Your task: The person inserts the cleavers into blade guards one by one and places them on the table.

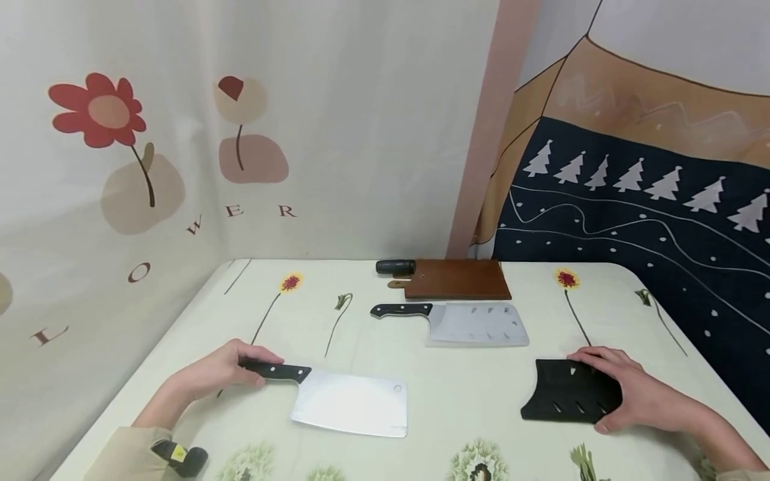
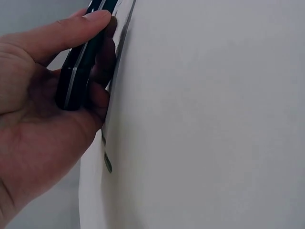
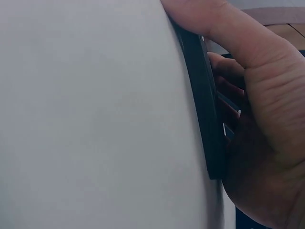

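My left hand (image 1: 222, 367) grips the black riveted handle of a cleaver (image 1: 355, 402), whose bare, shiny blade points right, low over the tablecloth. In the left wrist view the thumb lies along the handle (image 2: 78, 71), with the fingers curled beneath. On the right side of the table my right hand (image 1: 640, 387) holds a black blade cover (image 1: 562, 393) by its right end. Thumb at the near edge and fingers at the far edge span this slotted cover. Its thick side edge (image 3: 202, 105) shows in the right wrist view, close against the cloth.
Behind the hands lies a second cleaver (image 1: 475, 325) with a black handle, its blade in a pale slotted cover. Farther back is a brown sheath (image 1: 460, 279) with a black handle (image 1: 395, 268) beside it. Printed curtains (image 1: 361, 133) border the back of the flowered tablecloth (image 1: 457, 387).
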`<state>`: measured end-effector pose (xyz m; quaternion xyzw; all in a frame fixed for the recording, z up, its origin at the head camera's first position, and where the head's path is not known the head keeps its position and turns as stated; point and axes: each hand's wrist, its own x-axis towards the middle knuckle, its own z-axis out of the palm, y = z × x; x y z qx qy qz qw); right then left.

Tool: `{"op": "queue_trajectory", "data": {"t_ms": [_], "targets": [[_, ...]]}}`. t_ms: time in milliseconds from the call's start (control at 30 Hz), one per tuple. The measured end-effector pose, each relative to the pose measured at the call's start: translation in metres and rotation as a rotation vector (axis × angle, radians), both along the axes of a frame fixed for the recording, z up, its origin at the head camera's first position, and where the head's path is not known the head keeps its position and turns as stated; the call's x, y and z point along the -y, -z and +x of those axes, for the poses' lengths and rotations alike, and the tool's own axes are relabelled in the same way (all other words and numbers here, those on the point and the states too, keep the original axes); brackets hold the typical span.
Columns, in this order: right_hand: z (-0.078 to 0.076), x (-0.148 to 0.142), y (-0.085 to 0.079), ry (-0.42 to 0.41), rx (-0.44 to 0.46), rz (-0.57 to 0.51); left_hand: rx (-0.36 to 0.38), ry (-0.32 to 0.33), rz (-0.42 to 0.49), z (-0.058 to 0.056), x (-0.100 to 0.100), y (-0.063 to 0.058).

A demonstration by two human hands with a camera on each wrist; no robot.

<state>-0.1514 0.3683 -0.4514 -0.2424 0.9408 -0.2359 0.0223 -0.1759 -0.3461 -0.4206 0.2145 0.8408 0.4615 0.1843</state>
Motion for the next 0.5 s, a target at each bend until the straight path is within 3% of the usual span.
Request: {"op": "queue_trajectory", "data": {"t_ms": [200,333,500], "targets": [[0.0005,-0.0022,0.0023,-0.017,-0.101,-0.013,0.041,-0.046,-0.019,-0.0009,-0.0056,-0.0003],[0.0014,-0.0028,0.0039,0.009,-0.060,-0.016,0.059,-0.073,0.011,0.0011,-0.0053,0.0016],[0.0020,-0.0007,0.0023,0.034,-0.040,-0.015,0.021,-0.065,0.040,0.0023,-0.0052,0.0015]]}}
